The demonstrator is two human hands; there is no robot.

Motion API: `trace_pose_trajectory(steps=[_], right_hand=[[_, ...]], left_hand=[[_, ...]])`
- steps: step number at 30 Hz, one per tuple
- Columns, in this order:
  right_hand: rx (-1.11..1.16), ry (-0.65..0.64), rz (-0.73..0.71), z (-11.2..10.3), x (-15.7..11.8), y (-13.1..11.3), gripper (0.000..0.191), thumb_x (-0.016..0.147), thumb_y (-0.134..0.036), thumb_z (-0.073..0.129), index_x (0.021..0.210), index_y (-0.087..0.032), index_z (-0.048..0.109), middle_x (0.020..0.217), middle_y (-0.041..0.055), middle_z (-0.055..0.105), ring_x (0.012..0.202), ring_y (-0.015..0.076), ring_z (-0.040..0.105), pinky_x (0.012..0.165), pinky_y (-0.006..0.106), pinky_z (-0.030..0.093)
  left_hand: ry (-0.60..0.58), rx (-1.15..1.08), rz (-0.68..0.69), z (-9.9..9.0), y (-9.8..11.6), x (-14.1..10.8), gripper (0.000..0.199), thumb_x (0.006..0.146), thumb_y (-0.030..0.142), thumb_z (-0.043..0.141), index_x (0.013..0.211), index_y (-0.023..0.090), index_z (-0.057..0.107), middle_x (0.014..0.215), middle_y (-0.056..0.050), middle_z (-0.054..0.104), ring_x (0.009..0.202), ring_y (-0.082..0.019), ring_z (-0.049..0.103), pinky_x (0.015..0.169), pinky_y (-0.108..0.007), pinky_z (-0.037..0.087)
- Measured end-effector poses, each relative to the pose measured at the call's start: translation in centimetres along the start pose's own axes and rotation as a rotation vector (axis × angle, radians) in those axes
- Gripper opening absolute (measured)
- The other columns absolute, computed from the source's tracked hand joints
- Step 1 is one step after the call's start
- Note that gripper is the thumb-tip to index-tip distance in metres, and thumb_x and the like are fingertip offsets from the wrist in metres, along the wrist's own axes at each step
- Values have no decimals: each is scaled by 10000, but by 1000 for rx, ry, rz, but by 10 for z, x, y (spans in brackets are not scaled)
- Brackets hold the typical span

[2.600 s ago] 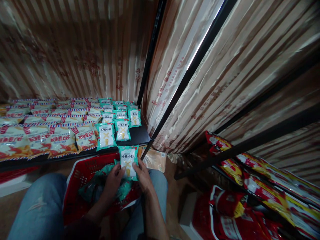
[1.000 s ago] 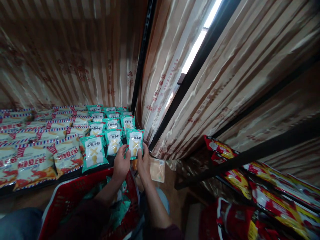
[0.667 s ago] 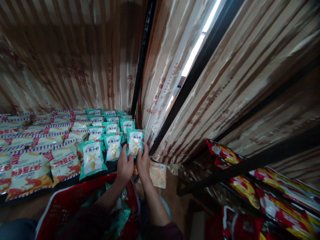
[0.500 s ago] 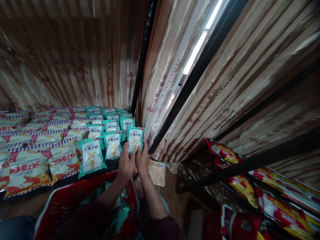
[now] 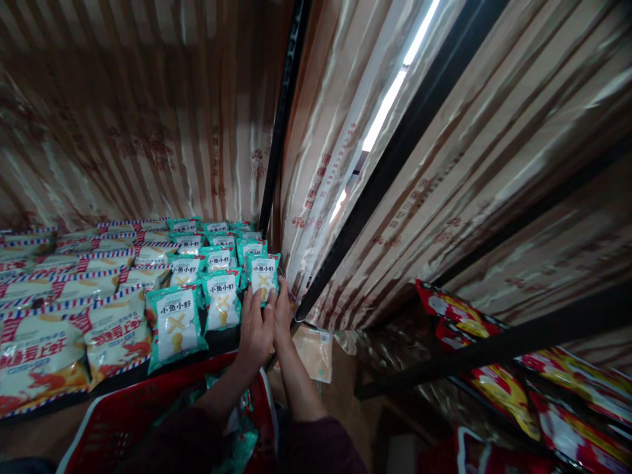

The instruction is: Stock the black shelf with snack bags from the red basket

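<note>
Both hands rest on one teal snack packet (image 5: 263, 275) at the right end of a dark shelf (image 5: 224, 340), beside the black corner post. My left hand (image 5: 255, 331) lies over the packet's lower edge with its fingers stretched out. My right hand (image 5: 283, 311) presses the packet's right lower corner. The packet stands tilted at the front of a row of like teal packets (image 5: 220, 301). Below my arms a red basket (image 5: 133, 408) holds more teal packets (image 5: 241, 440).
White packets with red and blue edging (image 5: 114, 336) fill the shelf's left part. Striped brown paper lines the walls. A black post (image 5: 283, 112) and a slanted black bar (image 5: 395, 161) frame the corner. Red and yellow packets (image 5: 498, 388) lie on a lower rack at right.
I lifted the teal packet from over the basket to the shelf's right end and pushed it back into the row. My hands slid forward along with it.
</note>
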State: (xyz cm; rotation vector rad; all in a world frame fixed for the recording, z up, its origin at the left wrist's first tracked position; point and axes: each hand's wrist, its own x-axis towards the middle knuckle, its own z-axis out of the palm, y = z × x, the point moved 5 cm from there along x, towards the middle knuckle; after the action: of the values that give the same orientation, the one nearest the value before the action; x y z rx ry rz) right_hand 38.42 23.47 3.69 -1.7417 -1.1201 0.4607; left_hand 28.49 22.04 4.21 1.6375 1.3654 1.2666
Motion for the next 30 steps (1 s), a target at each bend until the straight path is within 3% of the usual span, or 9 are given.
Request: trace_pose_trajectory(steps=[12, 19, 23, 30], right_hand=[[-80, -2, -61, 11, 12, 4, 480, 915, -339, 329, 1345, -134, 385, 1285, 161, 535, 1226, 251, 462, 1020, 422, 350], [-153, -15, -89, 19, 19, 7, 487, 916, -353, 329, 1345, -128, 388, 1301, 157, 529, 1214, 255, 474, 1020, 429, 354], [-194, 2, -158, 22, 18, 9, 493, 897, -350, 373, 1345, -148, 405, 1315, 138, 526, 1217, 247, 473, 1030, 417, 351], [-212, 45, -225, 20, 14, 6, 518, 874, -369, 405, 1316, -102, 445, 1297, 161, 533, 1217, 244, 474, 1037, 407, 365]], left_hand=[[37, 37, 35, 6, -1, 13, 418, 863, 307, 384, 1226, 145, 513, 1384, -155, 434, 1351, -269, 318, 1129, -468, 232], [39, 110, -9, 7, 6, 19, 467, 862, 293, 346, 1241, 55, 480, 1445, -216, 332, 1386, -300, 236, 1129, -468, 206], [4, 97, 25, 8, 5, 20, 456, 851, 288, 362, 1238, 84, 494, 1437, -187, 364, 1399, -282, 205, 1143, -447, 177], [-33, 76, 29, 12, -6, 17, 509, 873, 335, 369, 1313, 86, 431, 1535, -174, 151, 1421, -283, 86, 1152, -447, 141]])
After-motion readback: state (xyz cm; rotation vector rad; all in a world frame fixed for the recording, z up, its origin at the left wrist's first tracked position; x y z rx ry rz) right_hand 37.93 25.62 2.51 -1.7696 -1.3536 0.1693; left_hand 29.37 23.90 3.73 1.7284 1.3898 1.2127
